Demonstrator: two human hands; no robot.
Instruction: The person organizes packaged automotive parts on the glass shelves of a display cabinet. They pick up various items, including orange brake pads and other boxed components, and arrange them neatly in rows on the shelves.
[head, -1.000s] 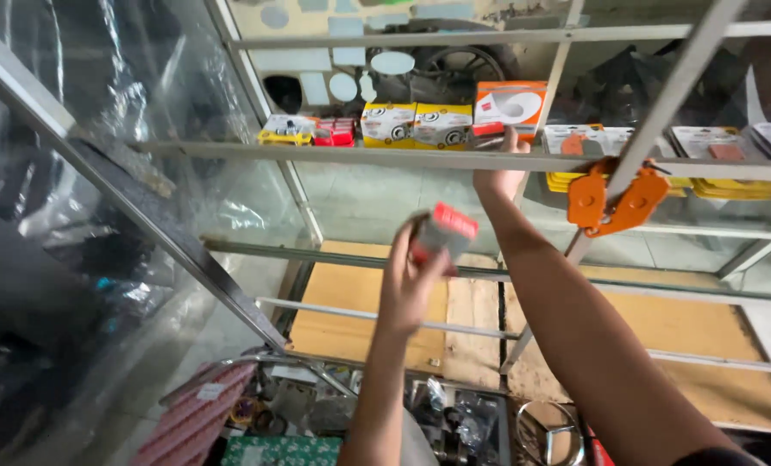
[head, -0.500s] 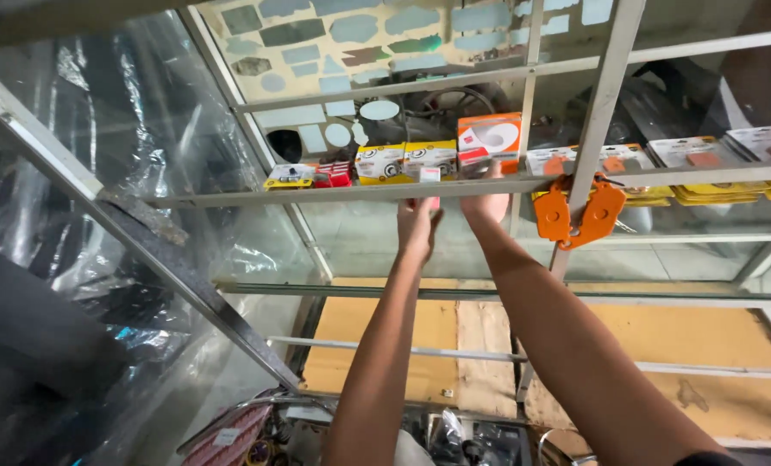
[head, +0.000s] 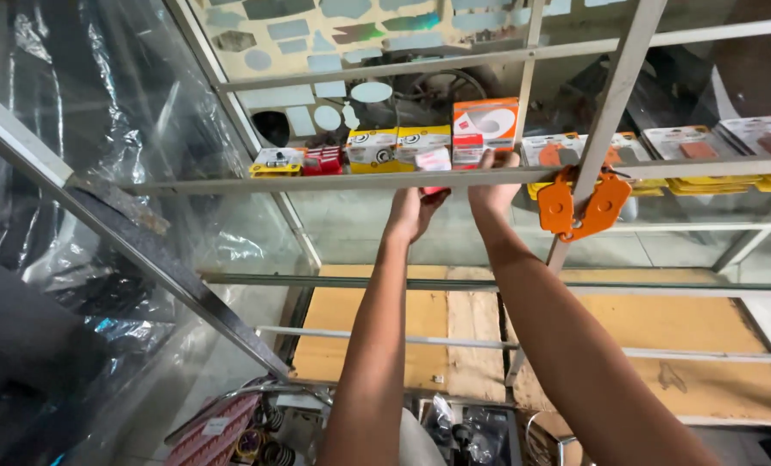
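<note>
My left hand (head: pixel 413 214) reaches up to the top glass shelf (head: pixel 316 184) and holds a small red and white box (head: pixel 434 161) at the shelf's front edge. It sits beside two yellow boxes (head: pixel 374 148). My right hand (head: pixel 492 188) is just to its right. Its fingers curl over the shelf rail onto the bottom of an orange and white box (head: pixel 485 128) that stands on the shelf. Both forearms stretch up from the bottom of the view.
An orange clamp (head: pixel 580 204) grips the upright metal post right of my hands. Flat blister packs (head: pixel 692 142) lie along the shelf's right part, and small boxes (head: pixel 279 160) along its left. Clear plastic sheeting (head: pixel 75 155) hangs at left. Cardboard (head: pixel 360 315) lies on a lower shelf.
My left hand has risen from mid-air to the top shelf with the small red and white box. The right hand has stayed at the orange and white box. The camera has tilted up.
</note>
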